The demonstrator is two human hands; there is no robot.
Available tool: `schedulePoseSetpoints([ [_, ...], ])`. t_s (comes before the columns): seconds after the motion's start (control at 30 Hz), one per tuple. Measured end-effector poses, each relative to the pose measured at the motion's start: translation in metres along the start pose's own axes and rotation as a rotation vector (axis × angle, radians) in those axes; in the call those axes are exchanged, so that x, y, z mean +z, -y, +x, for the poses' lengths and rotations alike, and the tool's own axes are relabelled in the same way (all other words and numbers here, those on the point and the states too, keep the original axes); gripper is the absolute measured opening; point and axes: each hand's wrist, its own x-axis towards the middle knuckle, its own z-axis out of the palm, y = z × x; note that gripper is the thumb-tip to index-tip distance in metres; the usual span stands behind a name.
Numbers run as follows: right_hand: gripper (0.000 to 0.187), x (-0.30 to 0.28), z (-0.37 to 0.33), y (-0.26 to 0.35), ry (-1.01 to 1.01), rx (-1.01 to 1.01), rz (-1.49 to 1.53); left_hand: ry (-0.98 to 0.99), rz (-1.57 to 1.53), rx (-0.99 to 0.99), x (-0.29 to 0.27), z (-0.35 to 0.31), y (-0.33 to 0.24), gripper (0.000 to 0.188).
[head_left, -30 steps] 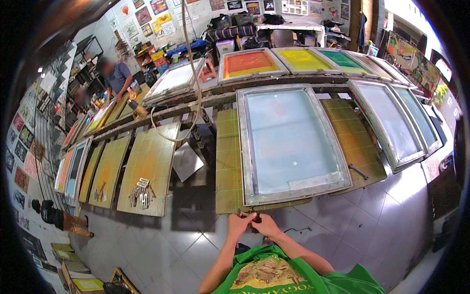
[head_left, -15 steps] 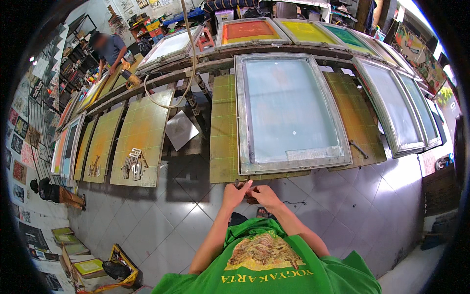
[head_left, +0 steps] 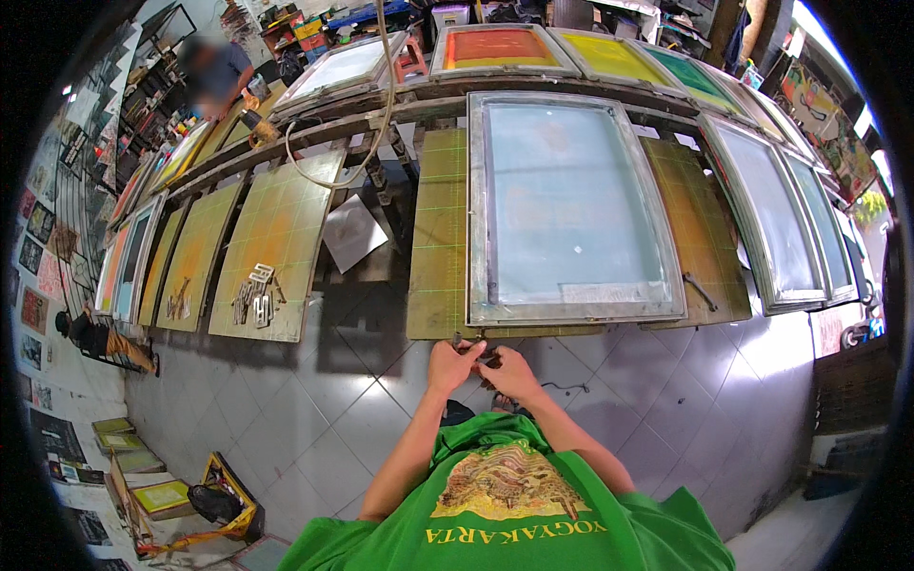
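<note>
Lower centre, my left hand (head_left: 453, 365) and right hand (head_left: 511, 373) pinch a dark part (head_left: 490, 360), probably light, stiff, best held endwise.

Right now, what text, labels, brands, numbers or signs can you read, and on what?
Green shirt: one line of yellow capitals beside a printed picture, upside down here; legible, but I don't copy wording.
Wall posters: too small and blurred to read.
Pale strip on the light-blue framed screen: marks too faint to read.
Small dark item between left hand and right hand: no readable text.
</note>
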Motion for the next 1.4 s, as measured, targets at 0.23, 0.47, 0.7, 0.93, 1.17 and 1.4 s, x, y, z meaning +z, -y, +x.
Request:
schedulePoseSetpoints([
  [0.23,0.037,-0.019,-0.006,0.017,0.304,0.234,0.604,0.15,-0.011,0.093,-0.003,0.009,0.011,0.036],
  [0.47,0.036,-0.011,0.001,0.009,0.126,0.104,0.279,0.058,-0.001,-0.031,0.0,0.003,-0.001,0.036],
  [0.7,0.036,-0.018,-0.012,0.027,0.219,0.229,0.602,0.086,-0.13,0.093,-0.001,0.012,0.025,0.033],
  [0.93,0.032,-0.008,-0.002,0.008,0.258,0.155,0.5,0.143,-0.098,-0.068,-0.003,0.005,0.006,0.035],
  [1.17,0.029,0.001,0.002,0.008,0.076,0.114,0.256,0.032,-0.078,-0.077,-0.002,0.001,-0.004,0.037],
  [1.4,0.025,-0.009,-0.014,0.023,0.31,0.265,0.683,0.112,-0.132,0.024,-0.003,0.005,0.013,0.033],
])
